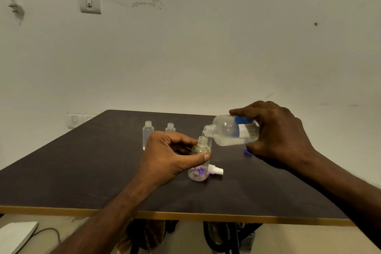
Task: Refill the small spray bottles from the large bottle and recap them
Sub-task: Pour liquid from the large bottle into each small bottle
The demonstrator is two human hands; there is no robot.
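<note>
The filling looks to be in its early part. The right hand point(276, 132) is gripping the large bottle point(233, 130), fingers wrapped round its labelled body, tipping it almost level so its open neck is hanging just above the mouth of the flowered bottle point(199, 159). The left hand point(169, 154) is pinching that small bottle between thumb and fingers, holding it upright, its base on or just off the dark surface point(82, 171); I cannot tell which.

The large bottle is carrying clear liquid pooled along its lower side, under half full by my reckoning. The flowered bottle is looking nearly empty; no stream is visible. Two more clear bottles point(148, 135) are standing uncapped behind the left hand, their levels unclear. A white spray cap point(215, 170) is lying on its side just beside the flowered bottle. All recapping is still to do.
</note>
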